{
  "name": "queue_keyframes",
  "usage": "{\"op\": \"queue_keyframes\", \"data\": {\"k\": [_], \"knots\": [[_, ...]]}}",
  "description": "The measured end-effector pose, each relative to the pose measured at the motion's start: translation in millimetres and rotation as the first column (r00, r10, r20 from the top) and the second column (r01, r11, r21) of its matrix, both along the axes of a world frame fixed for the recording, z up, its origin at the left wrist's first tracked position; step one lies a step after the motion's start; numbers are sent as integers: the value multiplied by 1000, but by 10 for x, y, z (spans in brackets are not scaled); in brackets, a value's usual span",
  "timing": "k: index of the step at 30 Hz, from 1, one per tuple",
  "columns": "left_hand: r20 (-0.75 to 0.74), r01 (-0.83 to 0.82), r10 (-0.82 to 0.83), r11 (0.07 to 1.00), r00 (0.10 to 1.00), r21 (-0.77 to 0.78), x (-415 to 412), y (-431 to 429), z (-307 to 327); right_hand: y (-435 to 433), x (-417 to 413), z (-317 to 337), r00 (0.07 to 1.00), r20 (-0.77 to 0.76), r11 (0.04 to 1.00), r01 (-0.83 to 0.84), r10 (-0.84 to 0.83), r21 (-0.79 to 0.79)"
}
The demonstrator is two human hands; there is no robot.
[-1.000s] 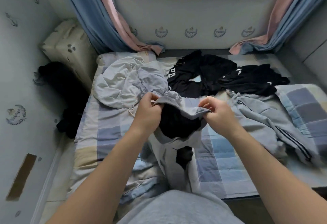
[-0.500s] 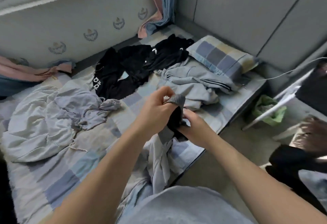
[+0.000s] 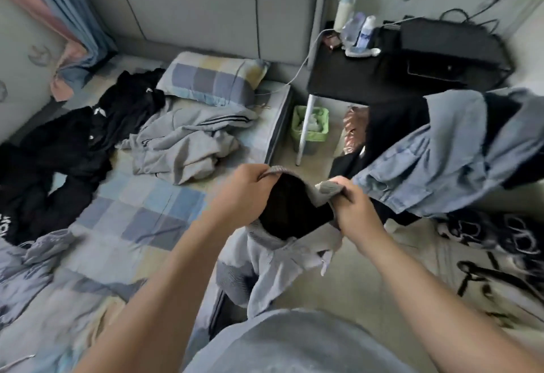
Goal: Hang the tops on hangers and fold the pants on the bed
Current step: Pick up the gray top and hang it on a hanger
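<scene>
Risk: grey top dropping past the bed edge.
Left hand and right hand each grip its ribbed opening; a slackened grip would release it.

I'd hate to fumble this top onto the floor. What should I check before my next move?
1. Left hand grips the ribbed edge of the grey top: ok.
2. Right hand grips the same edge: ok.
3. Opening held spread between the hands: ok.
4. A hanger within reach: cannot tell, none plainly visible.
5. Top's lower end off the floor: cannot tell.
</scene>
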State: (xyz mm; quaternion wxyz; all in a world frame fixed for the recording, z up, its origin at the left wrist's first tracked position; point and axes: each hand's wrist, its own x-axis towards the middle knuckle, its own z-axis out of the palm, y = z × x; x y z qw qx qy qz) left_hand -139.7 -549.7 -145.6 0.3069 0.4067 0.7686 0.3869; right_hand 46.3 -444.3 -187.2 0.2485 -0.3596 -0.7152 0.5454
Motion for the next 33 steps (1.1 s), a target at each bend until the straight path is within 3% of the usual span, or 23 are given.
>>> {"op": "queue_keyframes", "data": {"k": [5, 11, 14, 18, 20, 26, 29, 33], "knots": [[-95, 202, -214, 971, 972, -126, 968, 529, -236, 361, 1111, 132, 960, -31, 960, 278, -278, 13], [-38, 439, -445, 892, 895, -104, 1888, 1138, -133, 581, 2349, 272, 780, -52, 782, 624, -623, -3], [-74, 502, -502, 865, 862, -20, 2246, 1506, -40, 647, 2817, 450, 724, -49, 719, 690, -688, 83], [-102, 509, -499, 851, 861, 129, 2656, 2065, 92, 769, 3338, 596, 697, 80, 699, 696, -713, 167], [-99, 522, -513, 834, 853, 176, 2841, 2378, 163, 884, 3549, 617, 641, 128, 651, 723, -757, 233], [-112, 657, -655, 702, 747, 276, 3403, 3330, 331, 1465, 3949, 762, 361, 117, 377, 848, -925, 373], [-187, 758, -736, 615, 651, 216, 3600, 3829, 385, 1744, 4051, 968, 183, 49, 187, 885, -982, 426], [-348, 859, -792, 504, 501, 89, 3806, 4454, 475, 2103, 4066, 1296, 71, -41, 45, 891, -997, 452]]}}
